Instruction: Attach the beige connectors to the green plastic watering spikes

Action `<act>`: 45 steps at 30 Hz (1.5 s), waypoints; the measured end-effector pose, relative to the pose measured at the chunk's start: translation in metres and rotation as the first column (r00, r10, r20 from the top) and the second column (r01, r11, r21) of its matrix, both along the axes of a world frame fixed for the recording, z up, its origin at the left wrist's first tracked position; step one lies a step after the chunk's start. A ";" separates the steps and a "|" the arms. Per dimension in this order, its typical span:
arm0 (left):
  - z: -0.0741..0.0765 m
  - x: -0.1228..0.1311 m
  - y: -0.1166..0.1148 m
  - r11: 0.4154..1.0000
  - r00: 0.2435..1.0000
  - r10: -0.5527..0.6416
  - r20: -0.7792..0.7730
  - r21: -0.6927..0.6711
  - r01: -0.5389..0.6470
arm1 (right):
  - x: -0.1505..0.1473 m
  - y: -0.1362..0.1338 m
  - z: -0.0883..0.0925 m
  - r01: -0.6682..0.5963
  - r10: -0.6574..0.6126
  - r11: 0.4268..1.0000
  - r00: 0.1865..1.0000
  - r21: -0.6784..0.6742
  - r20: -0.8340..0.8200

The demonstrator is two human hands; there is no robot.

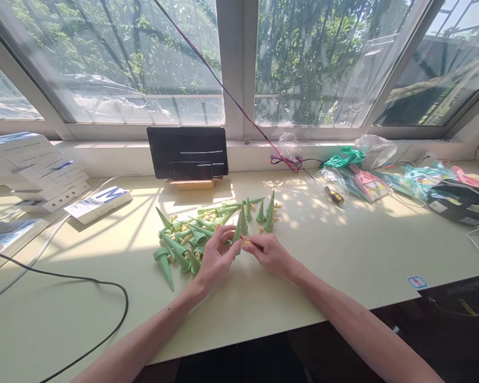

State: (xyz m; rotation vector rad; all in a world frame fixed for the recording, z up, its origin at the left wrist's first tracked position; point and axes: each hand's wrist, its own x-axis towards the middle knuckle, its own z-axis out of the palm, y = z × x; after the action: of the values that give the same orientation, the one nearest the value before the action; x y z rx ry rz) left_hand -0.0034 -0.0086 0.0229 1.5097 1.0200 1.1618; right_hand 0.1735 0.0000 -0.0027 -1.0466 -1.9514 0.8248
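A heap of green plastic cones (pixel 186 239) and small yellow pieces lies on the pale worktable (pixel 343 255). Several cones (pixel 263 210) stand upright just behind my hands. My left hand (pixel 215 260) is closed around one green cone (pixel 237 230), held point up. My right hand (pixel 269 252) pinches a small yellow piece (pixel 246 242) right at the base of that cone. Both hands meet at the pile's right edge.
A dark tablet (pixel 187 151) stands on a wooden holder at the back. White boxes (pixel 35 165) are stacked at the left. A black cable (pixel 104 298) curves over the near left. A screwdriver (pixel 331 192), bags and coloured clutter (pixel 403 178) fill the back right.
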 end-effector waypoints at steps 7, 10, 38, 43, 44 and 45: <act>-0.001 -0.001 0.001 1.000 1.000 -0.011 -0.004 0.017 0.011 | 0.000 0.000 0.000 0.003 -0.003 1.000 1.000 0.019 0.010; -0.002 -0.001 0.002 0.999 1.000 -0.008 -0.005 0.032 0.008 | -0.001 0.000 -0.001 0.000 0.000 1.000 1.000 0.017 0.021; -0.010 -0.004 0.005 0.994 0.999 -0.023 -0.044 0.107 0.027 | -0.002 0.000 0.004 -0.065 0.040 0.970 0.993 -0.235 -0.109; -0.010 -0.005 0.005 0.992 0.998 -0.022 -0.055 0.124 0.028 | -0.002 -0.001 0.006 -0.101 0.050 0.940 0.986 -0.326 -0.162; -0.011 -0.005 0.005 0.992 0.998 -0.019 -0.058 0.125 0.026 | -0.002 -0.001 0.006 -0.114 0.053 0.930 0.982 -0.349 -0.180; -0.011 -0.005 0.006 0.992 0.998 -0.016 -0.064 0.126 0.024 | -0.002 -0.001 0.006 -0.130 0.057 0.918 0.978 -0.374 -0.201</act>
State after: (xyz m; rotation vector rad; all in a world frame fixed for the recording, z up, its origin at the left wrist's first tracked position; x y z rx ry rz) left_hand -0.0082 -0.0030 0.0115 1.6611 0.9865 1.1906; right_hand 0.1719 -0.0010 0.0033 -1.0575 -1.7281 1.3535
